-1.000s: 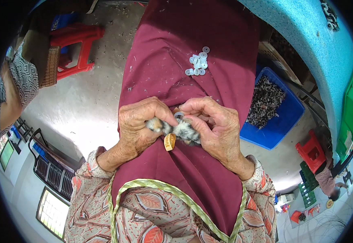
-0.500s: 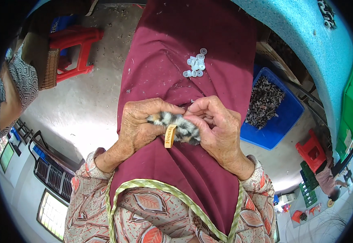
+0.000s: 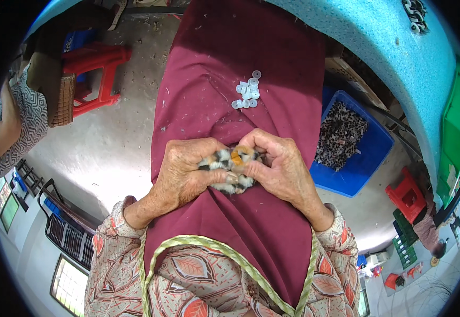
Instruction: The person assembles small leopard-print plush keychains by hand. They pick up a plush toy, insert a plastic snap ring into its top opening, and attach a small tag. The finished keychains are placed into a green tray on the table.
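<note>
Two hands pinch a small furry piece between them, low over a dark red cloth.

The left hand (image 3: 183, 166) is partly closed, thumb and fingers gripping the near side of the white, black and tan furry piece (image 3: 221, 157); the right hand (image 3: 281, 161), curled likewise, pinches its other end, beside an orange-yellow tag (image 3: 236, 158). The furry piece thus sits in the gap between both hands, its underside hidden. Beneath the hands spreads the dark red cloth (image 3: 187, 100). Ahead of the hands, apart from them, a cluster of small whitish plastic pieces (image 3: 247, 93) lies on it. To the right of the right hand stands a blue bin (image 3: 352, 183) holding black-and-white furry pieces (image 3: 339, 138).
</note>
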Tool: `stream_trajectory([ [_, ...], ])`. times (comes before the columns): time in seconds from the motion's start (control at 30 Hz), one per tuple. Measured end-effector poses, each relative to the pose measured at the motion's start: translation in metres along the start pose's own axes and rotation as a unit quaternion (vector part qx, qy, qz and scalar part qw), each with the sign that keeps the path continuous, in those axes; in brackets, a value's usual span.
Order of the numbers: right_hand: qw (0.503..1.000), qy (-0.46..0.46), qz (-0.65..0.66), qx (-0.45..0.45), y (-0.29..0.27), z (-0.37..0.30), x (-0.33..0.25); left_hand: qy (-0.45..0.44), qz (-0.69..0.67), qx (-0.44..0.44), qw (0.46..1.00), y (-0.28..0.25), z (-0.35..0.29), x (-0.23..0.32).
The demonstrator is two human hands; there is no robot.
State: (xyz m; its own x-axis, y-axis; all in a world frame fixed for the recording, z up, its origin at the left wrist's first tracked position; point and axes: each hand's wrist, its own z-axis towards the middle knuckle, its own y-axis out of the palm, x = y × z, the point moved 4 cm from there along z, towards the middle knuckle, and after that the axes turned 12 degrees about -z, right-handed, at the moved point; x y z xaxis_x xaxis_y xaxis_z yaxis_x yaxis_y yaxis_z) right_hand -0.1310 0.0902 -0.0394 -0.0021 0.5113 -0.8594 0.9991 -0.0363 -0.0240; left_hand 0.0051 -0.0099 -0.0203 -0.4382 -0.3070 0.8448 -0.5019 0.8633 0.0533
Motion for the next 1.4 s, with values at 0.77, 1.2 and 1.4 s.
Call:
stream_trajectory([
  [0.77, 0.987, 0.017, 0.151, 0.047, 0.018, -0.022, 0.023, 0.119, 0.072, 0.027, 0.99, 0.013, -0.005, -0.011],
  [1.2, 0.946, 0.058, 0.319, 0.034, 0.007, -0.012, 0.024, 0.027, -0.019, 0.051, 0.998, 0.009, -0.001, -0.013],
  [1.4, 0.95, 0.038, 0.309, 0.026, -0.004, -0.007, 0.035, -0.014, -0.105, 0.067, 0.992, 0.009, 0.003, -0.011],
])
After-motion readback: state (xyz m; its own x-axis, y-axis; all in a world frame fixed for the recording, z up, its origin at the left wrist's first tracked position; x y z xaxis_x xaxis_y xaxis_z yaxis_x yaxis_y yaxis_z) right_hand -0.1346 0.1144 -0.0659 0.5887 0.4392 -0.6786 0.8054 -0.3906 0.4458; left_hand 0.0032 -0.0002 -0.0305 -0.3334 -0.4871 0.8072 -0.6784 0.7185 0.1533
